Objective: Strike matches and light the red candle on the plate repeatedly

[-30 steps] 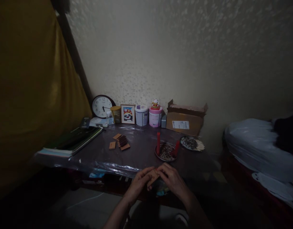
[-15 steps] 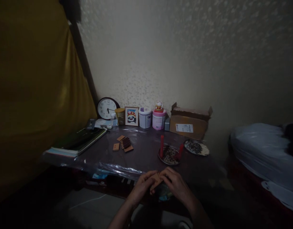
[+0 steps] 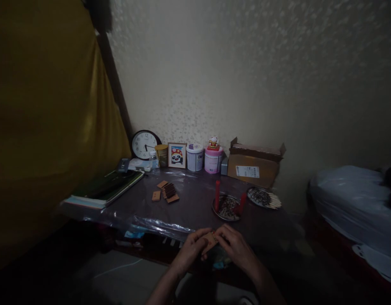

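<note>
Over the table's front edge, my left hand (image 3: pixel 192 246) grips a small tan matchbox (image 3: pixel 210 242) between thumb and fingers. My right hand (image 3: pixel 233 242) is closed at the box's right end, fingertips pressed against it. Small reddish and pale specks, which look like match heads, show at that end. Whether the right fingers also pinch a match is too dark to tell. Just beyond the hands is a metal plate (image 3: pixel 225 219) with burnt bits, an upright red candle (image 3: pixel 217 195) and a shorter, leaning red candle (image 3: pixel 242 204).
Several more matchboxes (image 3: pixel 171 198) lie left of centre on the plastic-covered table. A second plate (image 3: pixel 262 198) at right holds dark-ended sticks. Along the wall stand a clock (image 3: pixel 145 145), a framed panda picture (image 3: pixel 177 155), two tubs (image 3: pixel 194 158) and a cardboard box (image 3: pixel 254 165).
The view has shifted slightly, so the things on the table sit a little further right. Both hands stay on the matchbox, with the reddish tips at its end slightly more visible.
</note>
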Demonstrator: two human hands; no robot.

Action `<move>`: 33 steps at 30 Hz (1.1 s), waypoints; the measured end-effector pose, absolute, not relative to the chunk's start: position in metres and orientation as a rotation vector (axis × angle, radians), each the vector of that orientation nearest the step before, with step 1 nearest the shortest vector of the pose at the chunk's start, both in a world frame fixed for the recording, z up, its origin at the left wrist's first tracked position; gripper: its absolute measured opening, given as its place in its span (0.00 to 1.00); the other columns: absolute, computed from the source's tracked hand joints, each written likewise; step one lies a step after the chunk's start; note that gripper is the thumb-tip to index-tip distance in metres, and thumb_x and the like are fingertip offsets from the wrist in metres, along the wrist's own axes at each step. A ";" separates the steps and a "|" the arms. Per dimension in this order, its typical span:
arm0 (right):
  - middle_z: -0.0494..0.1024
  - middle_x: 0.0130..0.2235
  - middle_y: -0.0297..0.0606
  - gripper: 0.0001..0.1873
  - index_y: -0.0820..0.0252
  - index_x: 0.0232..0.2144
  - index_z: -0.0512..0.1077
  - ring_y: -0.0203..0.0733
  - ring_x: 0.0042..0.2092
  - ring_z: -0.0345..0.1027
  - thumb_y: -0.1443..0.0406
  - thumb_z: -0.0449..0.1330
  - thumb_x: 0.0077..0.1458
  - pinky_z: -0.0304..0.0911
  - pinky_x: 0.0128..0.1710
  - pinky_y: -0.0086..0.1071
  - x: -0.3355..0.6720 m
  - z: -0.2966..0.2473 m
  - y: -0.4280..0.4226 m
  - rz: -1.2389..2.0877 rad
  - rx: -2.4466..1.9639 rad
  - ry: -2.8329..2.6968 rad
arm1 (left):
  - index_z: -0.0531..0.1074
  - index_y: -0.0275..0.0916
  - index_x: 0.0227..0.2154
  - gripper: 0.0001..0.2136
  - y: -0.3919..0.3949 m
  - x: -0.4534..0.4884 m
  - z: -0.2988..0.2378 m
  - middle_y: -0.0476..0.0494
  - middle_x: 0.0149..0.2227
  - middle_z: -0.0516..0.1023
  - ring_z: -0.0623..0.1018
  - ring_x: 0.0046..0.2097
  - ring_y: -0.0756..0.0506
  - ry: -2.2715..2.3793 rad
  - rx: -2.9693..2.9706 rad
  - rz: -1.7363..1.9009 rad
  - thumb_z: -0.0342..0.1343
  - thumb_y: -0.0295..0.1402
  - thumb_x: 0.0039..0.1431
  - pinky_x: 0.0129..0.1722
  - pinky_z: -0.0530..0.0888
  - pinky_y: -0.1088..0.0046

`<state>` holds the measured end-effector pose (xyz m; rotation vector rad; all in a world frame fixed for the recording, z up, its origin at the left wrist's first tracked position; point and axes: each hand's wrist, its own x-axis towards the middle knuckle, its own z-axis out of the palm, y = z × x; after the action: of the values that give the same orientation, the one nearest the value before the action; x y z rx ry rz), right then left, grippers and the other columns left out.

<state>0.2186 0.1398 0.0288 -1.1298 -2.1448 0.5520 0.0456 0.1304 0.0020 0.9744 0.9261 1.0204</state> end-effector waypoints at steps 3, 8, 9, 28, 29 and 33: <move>0.71 0.31 0.33 0.08 0.56 0.28 0.69 0.37 0.34 0.67 0.67 0.51 0.57 0.60 0.35 0.28 0.219 0.028 0.140 0.553 -1.124 -2.152 | 0.70 0.35 0.44 0.21 0.129 0.045 0.005 0.49 0.26 0.74 0.65 0.18 0.54 0.940 0.992 1.011 0.56 0.35 0.45 0.19 0.61 0.77; 0.71 0.30 0.33 0.08 0.57 0.28 0.68 0.37 0.33 0.67 0.68 0.51 0.57 0.60 0.35 0.28 0.218 0.030 0.139 0.552 -1.149 -2.158 | 0.70 0.33 0.44 0.22 0.129 0.045 0.006 0.49 0.26 0.74 0.64 0.17 0.55 0.936 1.007 1.013 0.56 0.36 0.45 0.19 0.61 0.77; 0.71 0.30 0.33 0.08 0.57 0.28 0.68 0.37 0.34 0.67 0.68 0.51 0.57 0.60 0.35 0.28 0.218 0.030 0.138 0.549 -1.154 -2.160 | 0.70 0.33 0.44 0.22 0.130 0.045 0.005 0.48 0.27 0.74 0.64 0.17 0.55 0.936 1.007 1.015 0.56 0.36 0.44 0.19 0.61 0.77; 0.73 0.33 0.39 0.10 0.57 0.31 0.73 0.43 0.38 0.69 0.64 0.52 0.53 0.64 0.38 0.34 0.229 0.022 0.157 0.510 -1.136 -1.783 | 0.64 0.35 0.51 0.27 0.135 0.043 0.001 0.48 0.27 0.75 0.67 0.19 0.54 0.873 0.821 1.169 0.57 0.33 0.45 0.21 0.63 0.77; 0.73 0.33 0.39 0.10 0.57 0.30 0.73 0.43 0.37 0.69 0.63 0.53 0.52 0.65 0.37 0.34 0.229 0.019 0.159 0.570 -1.148 -1.732 | 0.63 0.36 0.52 0.28 0.136 0.043 -0.001 0.48 0.28 0.74 0.68 0.20 0.53 0.865 0.811 1.176 0.57 0.33 0.45 0.21 0.63 0.76; 0.72 0.30 0.37 0.10 0.58 0.27 0.70 0.42 0.33 0.68 0.58 0.56 0.49 0.66 0.32 0.33 0.223 0.010 0.162 0.776 -1.173 -1.572 | 0.61 0.38 0.53 0.28 0.135 0.044 -0.002 0.50 0.28 0.73 0.71 0.20 0.52 0.843 0.791 1.194 0.57 0.32 0.45 0.23 0.65 0.76</move>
<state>0.2232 0.1617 0.0103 -1.1731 -1.5717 0.7755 0.0436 0.1354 -0.0022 0.7913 0.8426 1.1942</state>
